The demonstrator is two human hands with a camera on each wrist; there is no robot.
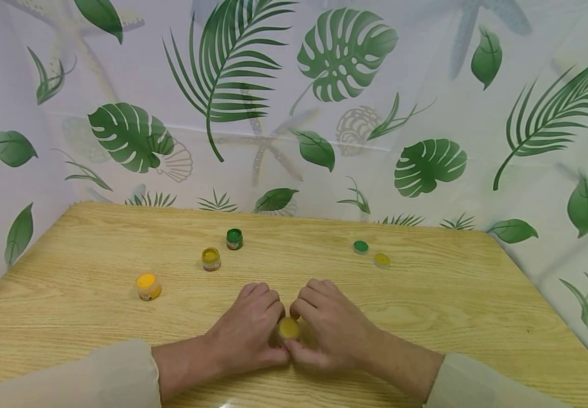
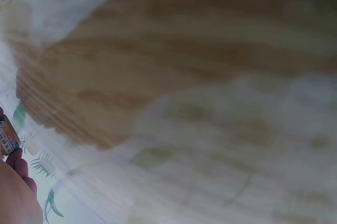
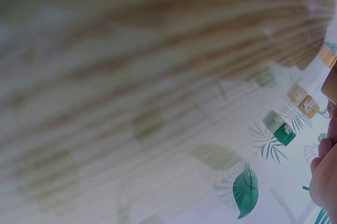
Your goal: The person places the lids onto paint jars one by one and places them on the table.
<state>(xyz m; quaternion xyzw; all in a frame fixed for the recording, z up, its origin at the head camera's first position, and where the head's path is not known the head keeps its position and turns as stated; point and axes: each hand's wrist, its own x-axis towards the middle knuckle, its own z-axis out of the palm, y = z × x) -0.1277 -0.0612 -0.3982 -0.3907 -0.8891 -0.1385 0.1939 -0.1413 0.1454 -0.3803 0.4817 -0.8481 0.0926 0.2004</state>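
Note:
Both hands meet near the front middle of the table in the head view. Between them is a small paint jar (image 1: 288, 328) with an ochre-yellow top. My left hand (image 1: 253, 328) pinches it from the left, and my right hand (image 1: 331, 328) pinches it from the right. Its label shows at the edge of the left wrist view, where the jar (image 2: 9, 137) sits between fingers. The hands cover most of its sides. Beyond the left hand stand a green paint jar (image 1: 234, 239) and a dark yellow one (image 1: 211, 259), both without lids.
A jar with a bright orange-yellow top (image 1: 148, 287) stands farther left. At the back right lie a green lid (image 1: 360, 246) and a yellow lid (image 1: 382, 260). The wood-grain table (image 1: 452, 294) meets a leaf-printed cloth (image 1: 273, 141) along its back edge.

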